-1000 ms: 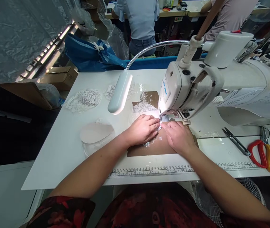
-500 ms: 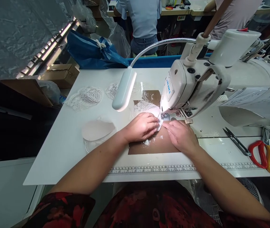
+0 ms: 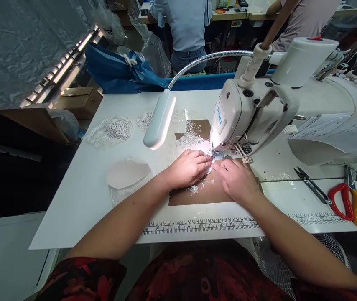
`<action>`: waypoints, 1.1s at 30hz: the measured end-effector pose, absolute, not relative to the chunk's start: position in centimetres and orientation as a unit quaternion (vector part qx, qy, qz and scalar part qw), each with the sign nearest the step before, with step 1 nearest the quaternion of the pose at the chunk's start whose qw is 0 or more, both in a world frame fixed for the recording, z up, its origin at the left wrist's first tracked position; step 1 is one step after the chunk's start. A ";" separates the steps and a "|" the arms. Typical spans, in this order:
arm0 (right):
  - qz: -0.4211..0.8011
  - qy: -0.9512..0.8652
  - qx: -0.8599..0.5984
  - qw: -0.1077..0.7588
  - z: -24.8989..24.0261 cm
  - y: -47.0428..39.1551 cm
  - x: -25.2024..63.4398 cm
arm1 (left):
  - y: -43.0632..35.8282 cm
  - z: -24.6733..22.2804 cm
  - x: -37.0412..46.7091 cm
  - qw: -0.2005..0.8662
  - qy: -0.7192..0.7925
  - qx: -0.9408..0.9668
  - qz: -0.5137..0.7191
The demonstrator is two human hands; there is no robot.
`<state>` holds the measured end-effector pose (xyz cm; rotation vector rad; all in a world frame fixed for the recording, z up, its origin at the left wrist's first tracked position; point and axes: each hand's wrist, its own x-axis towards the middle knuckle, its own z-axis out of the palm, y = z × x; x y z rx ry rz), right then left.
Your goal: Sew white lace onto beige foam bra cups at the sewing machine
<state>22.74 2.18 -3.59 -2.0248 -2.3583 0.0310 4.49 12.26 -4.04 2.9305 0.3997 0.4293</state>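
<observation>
A white lace piece (image 3: 194, 142) lies beneath the head of a white sewing machine (image 3: 225, 110), partly covered by my fingers. My left hand (image 3: 191, 168) rests over the lace with its fingers together, holding it down just left of the needle area. From the right, my right hand (image 3: 236, 177) closes its fingertips on the near edge of the same lace, close to the presser foot. Both hands are above a brown sheet (image 3: 197, 195) taped on the table. The exact grip under the fingertips is hidden.
More lace pieces (image 3: 112, 130) lie on the white table (image 3: 81, 200), one under a beige oval (image 3: 128, 174). A lamp (image 3: 160, 120) hangs left of the machine. Thread snips (image 3: 313, 186) and scissors (image 3: 352, 200) lie at right. Two people (image 3: 183, 31) sit beyond.
Less of the lace shows between my hands at the needle, and my fingertips are slightly closer together. The whole view has shifted a little.
</observation>
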 end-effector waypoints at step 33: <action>0.038 -0.724 -0.662 0.188 -4.3 2.9 23.2 | 12.5 -2.6 3.8 0.239 0.140 0.952 0.130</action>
